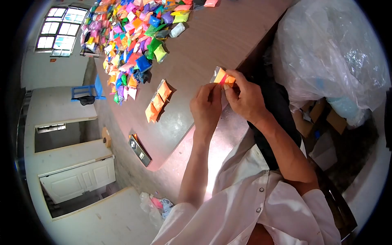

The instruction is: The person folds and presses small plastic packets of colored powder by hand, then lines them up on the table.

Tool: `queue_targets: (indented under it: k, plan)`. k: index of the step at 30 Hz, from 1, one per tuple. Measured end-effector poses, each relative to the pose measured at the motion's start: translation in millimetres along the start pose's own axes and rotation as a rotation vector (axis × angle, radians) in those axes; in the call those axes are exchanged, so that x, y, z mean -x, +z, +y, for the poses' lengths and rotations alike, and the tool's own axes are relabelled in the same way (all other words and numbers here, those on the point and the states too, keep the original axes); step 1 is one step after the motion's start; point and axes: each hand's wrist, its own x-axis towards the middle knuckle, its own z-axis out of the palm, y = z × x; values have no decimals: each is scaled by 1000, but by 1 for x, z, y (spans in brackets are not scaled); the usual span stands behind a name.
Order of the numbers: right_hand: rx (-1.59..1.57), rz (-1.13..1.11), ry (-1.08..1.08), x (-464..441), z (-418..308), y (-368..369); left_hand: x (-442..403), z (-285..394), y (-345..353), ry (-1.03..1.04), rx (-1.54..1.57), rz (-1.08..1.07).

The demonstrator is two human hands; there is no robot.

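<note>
Both of my hands are raised together near the table's edge, around small orange packets [221, 76] in clear film with a pinkish-red strip across them. My left hand [206, 104] has its fingertips pinched at the lower edge of the packets; whether it grips the film or the strip is hidden. My right hand [246, 96] holds the packets between thumb and curled fingers from the other side. On the tabletop to the left lies a short row of orange packets [158, 101], touching one another.
A large heap of multicoloured packets [134, 49] covers the far part of the brown table [216, 36]. A dark phone [139, 151] lies near the table's corner. A big clear plastic bag [330, 49] stands at right above cardboard pieces [337, 118]. A blue chair [98, 87] is beyond.
</note>
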Motion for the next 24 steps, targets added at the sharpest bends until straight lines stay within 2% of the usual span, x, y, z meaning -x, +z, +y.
queue_targets:
  k: [2, 7, 10, 13, 16, 19, 21, 24]
  plan:
    - [52, -22, -28, 0, 2, -1, -3, -7, 3, 24, -24, -12]
    - [81, -97, 116, -5, -7, -7, -21, -23, -6, 49, -182, 3]
    - [87, -6, 32, -5, -2, -2, -26, -19, -13, 5, -186, 12]
    - [114, -14, 43, -4, -3, -4, -21, -5, -13, -115, -130, -37]
    - [156, -23, 37, -4, -3, -4, -20, 3, -4, -12, 30, -33]
    - [148, 25, -40, -4, 2, -2, -36, 1, 0, -68, -21, -106]
    - [166, 24, -34, -2, 2, -2, -51, -6, -3, -27, -104, -178]
    - [175, 3, 4, -3, -5, -5, -66, -17, -3, 23, -168, -177]
